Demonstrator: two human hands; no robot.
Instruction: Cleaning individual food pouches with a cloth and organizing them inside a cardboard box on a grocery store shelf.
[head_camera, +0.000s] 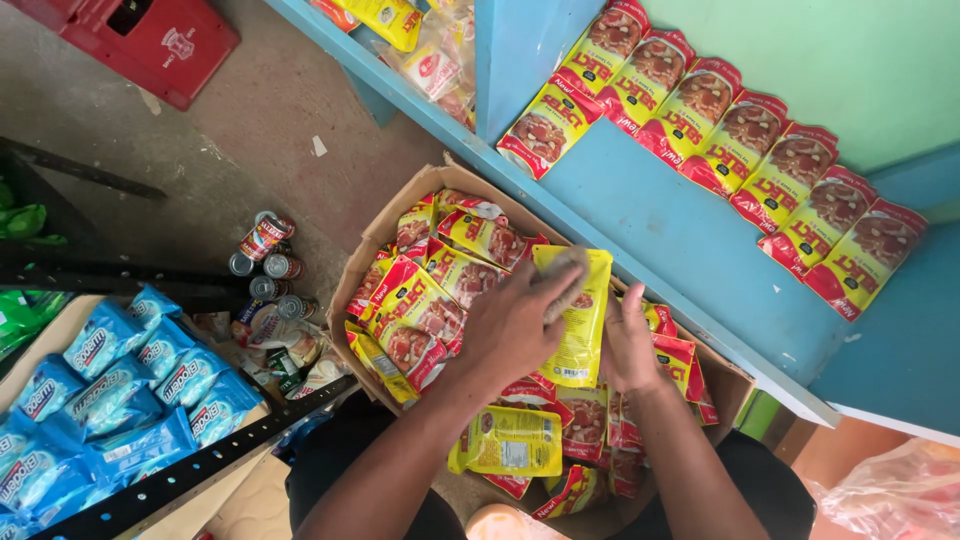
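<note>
A cardboard box (352, 272) on the floor holds several yellow-and-red food pouches. Over it, my left hand (515, 322) and my right hand (628, 345) together grip one yellow pouch (580, 320), seen from its back side. My left fingers wrap its top and left edge; my right hand holds its right edge. More pouches (420, 315) lie loose in the box under and around both hands.
A blue shelf (660, 215) above the box carries a row of the same pouches (740, 140). Several small cans (268, 262) lie on the concrete floor at left. Blue sachets (120, 385) fill a box at lower left, a red crate (150, 40) sits top left.
</note>
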